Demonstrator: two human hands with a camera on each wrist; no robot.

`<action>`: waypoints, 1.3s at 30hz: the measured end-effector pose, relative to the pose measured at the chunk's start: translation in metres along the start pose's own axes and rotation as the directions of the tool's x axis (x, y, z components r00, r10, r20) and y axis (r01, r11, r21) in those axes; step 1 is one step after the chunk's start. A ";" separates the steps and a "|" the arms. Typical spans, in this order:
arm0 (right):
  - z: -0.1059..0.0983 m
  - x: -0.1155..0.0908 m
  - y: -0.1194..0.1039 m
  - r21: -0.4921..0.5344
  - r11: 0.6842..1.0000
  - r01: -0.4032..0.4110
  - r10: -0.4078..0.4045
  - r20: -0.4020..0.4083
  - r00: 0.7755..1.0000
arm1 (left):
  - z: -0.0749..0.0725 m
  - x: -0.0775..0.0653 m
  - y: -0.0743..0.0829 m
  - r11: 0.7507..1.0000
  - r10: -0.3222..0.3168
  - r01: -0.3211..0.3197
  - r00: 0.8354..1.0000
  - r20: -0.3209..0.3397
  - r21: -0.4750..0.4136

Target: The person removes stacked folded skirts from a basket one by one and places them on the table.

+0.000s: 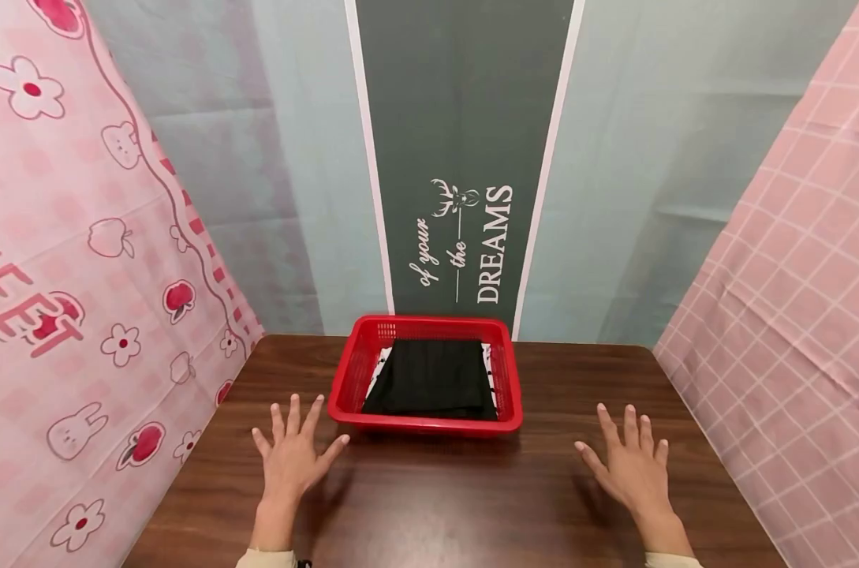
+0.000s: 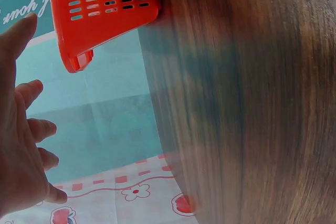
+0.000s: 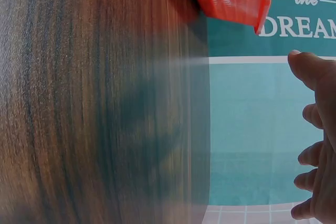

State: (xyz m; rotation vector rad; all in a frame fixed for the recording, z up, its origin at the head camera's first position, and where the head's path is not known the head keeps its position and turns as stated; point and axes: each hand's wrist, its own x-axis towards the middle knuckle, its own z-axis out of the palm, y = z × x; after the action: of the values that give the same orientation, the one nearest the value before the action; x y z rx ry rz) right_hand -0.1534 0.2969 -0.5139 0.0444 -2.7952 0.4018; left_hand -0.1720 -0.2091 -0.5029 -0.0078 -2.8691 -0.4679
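A red plastic basket (image 1: 429,427) with slotted walls stands toward the back of the brown wooden table. Inside it lies a folded black cloth (image 1: 435,377), over a white cloth with dark marks (image 1: 491,371) that peeks out at the sides. My left hand (image 1: 291,461), fingers spread, hovers over the table just left of the basket's near corner and holds nothing. Farther off on the other side, my right hand (image 1: 633,472) is also spread above the table, its palm bare. Both wrist views show the basket beyond the hands, apart from the fingers.
The wooden table (image 1: 429,505) ends at a back edge against a grey-green curtain with white lettering (image 1: 496,244). A pink fruit-and-flower curtain (image 1: 124,260) borders the left side, and a pink checked curtain (image 1: 791,276) the right.
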 end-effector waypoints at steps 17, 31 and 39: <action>-0.004 -0.002 0.001 0.102 0.994 -0.027 0.022 0.047 0.999 | 0.001 0.000 0.000 0.998 -0.046 0.047 0.999 0.025 -0.037; -0.014 0.002 0.000 0.503 0.863 -0.052 0.014 0.080 0.997 | -0.007 -0.001 -0.005 0.885 -0.065 0.032 0.996 -0.056 -0.465; -0.012 -0.001 0.007 0.740 0.665 -0.101 -0.006 0.140 0.990 | -0.011 -0.001 -0.008 0.772 -0.033 0.055 0.998 0.046 -0.633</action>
State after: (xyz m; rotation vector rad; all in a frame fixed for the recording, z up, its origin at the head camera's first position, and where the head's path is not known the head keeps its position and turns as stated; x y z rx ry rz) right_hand -0.1492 0.3069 -0.5056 0.1878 -2.5356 1.5949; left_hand -0.1692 -0.2197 -0.4958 -0.0642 -2.5888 -1.4369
